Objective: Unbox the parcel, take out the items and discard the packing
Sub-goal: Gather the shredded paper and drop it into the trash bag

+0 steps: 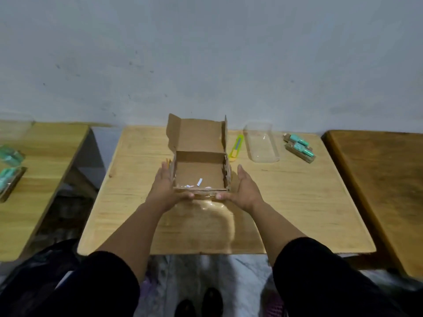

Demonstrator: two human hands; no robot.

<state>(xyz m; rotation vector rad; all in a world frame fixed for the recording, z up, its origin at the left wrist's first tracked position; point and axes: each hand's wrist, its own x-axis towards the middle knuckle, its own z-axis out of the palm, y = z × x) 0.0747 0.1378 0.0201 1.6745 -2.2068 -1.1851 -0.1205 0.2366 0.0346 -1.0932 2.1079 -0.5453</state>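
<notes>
A person stands at a wooden bench (128, 216) with an open cardboard box (201, 172) set on it, lid flap standing up at the far side. The left hand (166, 186) lies flat along the box's left wall, fingers straight and pointing away, thumb pressed to the near wall. The right hand (242, 187) mirrors it on the right wall, fingers straight too, thumb on the near edge. Neither hand curls round anything; they simply bracket the box between open palms.

Inside the box, near its front wall, lie a few small white paper scraps (199, 181); otherwise its cardboard floor shows.

Just right of the box's lid lies a yellow-green utility knife (236, 148). Further right of the box sits a clear plastic tray (261, 143), and beyond that two teal items on brown card backing (298, 145). Well left of the box, on a separate bench (45, 143), are more teal packs (9, 165). Another, darker bench (389, 179) stands off to the right.
</notes>
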